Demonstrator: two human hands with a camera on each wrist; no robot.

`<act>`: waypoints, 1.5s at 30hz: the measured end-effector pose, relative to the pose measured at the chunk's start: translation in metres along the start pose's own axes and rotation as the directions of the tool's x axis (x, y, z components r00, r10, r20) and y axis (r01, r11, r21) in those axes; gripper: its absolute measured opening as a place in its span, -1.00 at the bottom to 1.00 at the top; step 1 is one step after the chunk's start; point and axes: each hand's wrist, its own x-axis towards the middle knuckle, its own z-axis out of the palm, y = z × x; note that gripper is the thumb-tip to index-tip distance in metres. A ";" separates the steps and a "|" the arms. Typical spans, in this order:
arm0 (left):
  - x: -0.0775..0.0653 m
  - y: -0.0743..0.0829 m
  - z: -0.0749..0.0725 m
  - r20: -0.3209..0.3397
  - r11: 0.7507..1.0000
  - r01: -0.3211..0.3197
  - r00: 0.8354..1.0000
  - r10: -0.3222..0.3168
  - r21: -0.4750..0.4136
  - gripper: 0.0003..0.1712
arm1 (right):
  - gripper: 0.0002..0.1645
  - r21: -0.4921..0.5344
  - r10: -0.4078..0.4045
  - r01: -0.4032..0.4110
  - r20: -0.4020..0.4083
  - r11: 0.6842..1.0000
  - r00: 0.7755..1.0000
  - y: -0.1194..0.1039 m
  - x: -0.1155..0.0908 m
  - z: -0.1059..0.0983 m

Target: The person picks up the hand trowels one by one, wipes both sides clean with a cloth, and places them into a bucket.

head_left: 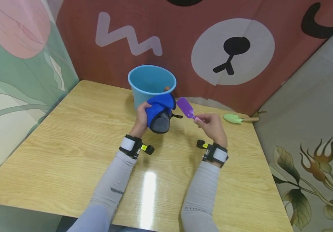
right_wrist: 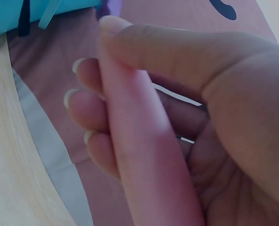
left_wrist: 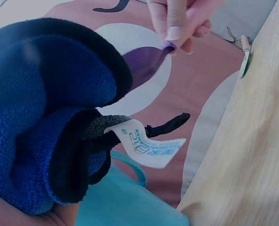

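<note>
My left hand (head_left: pixel 142 116) grips a folded blue and grey towel-like cloth (head_left: pixel 161 104) with black edging, held in front of the bucket. From the cloth hang a white printed label (left_wrist: pixel 146 146) and a black loop (left_wrist: pixel 170 125). My right hand (head_left: pixel 212 127) holds a toy shovel (head_left: pixel 185 107) by its pink handle (right_wrist: pixel 139 141), thumb on top and fingers curled beneath. The shovel's purple blade points up and left, close to the cloth's right edge.
A light blue bucket (head_left: pixel 132 84) stands at the back of the wooden table (head_left: pixel 76 145), with a brownish thing showing inside. A small green trowel (head_left: pixel 233 118) with a wooden handle lies at the right back. Patterned cloth walls (head_left: pixel 178 61) border the table.
</note>
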 end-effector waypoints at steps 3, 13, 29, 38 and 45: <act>0.000 -0.003 0.002 -0.010 1.000 -0.015 1.000 0.016 0.014 -0.82 | -0.64 0.011 -0.027 0.028 -0.033 1.000 0.999 -0.001 0.000 0.000; -0.003 -0.010 0.008 0.016 0.995 -0.005 1.000 0.003 0.095 -0.83 | -0.63 0.095 -0.131 0.142 -0.113 0.985 0.985 -0.015 -0.004 0.001; -0.003 -0.018 0.011 0.050 0.996 -0.007 0.999 0.003 0.088 -0.79 | -0.74 0.119 -0.237 0.234 0.009 0.965 0.971 -0.041 0.005 0.022; -0.002 -0.013 0.008 0.062 0.997 -0.004 0.998 0.000 0.075 -0.83 | -0.70 0.115 -0.223 0.216 0.051 0.970 0.974 -0.042 0.006 0.023; -0.001 -0.011 0.006 0.073 0.998 0.011 0.997 -0.016 0.056 -0.83 | -0.71 0.095 -0.201 0.191 0.106 0.977 0.974 -0.040 0.007 0.022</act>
